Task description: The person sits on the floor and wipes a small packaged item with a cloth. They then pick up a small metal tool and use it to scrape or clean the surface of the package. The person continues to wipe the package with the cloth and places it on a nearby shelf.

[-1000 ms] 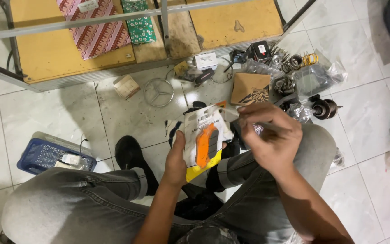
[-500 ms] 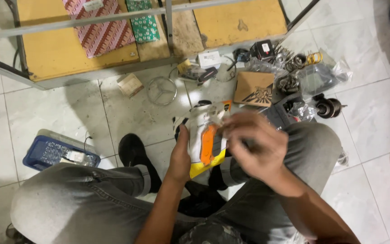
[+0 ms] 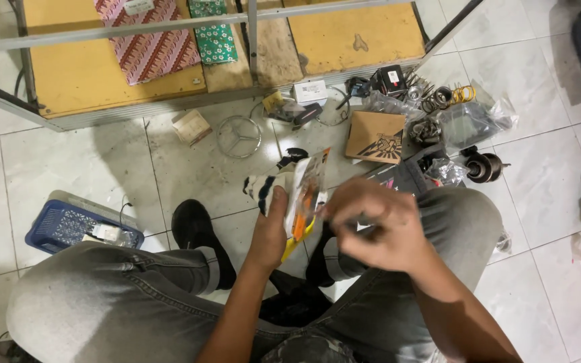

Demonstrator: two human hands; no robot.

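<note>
I sit on a tiled floor with my knees up. My left hand [image 3: 272,225] grips a clear plastic packet with an orange and yellow item inside [image 3: 306,196], held edge-on above my lap. My right hand [image 3: 371,225] is curled beside the packet's right edge, fingertips pinched at it; what they pinch is too small to tell. A striped white and dark cloth piece [image 3: 261,186] lies just behind my left hand.
A blue basket [image 3: 79,227] lies at left. Ahead stand a brown cardboard box [image 3: 375,137], a round wire emblem ring [image 3: 239,136], plastic bags with metal parts [image 3: 469,121], and a low wooden frame with patterned cloths [image 3: 156,50]. Black shoes [image 3: 200,228] sit between my legs.
The packet has turned from face-on to edge-on. My right hand dropped from above the packet to its right side, and the view shifted slightly.
</note>
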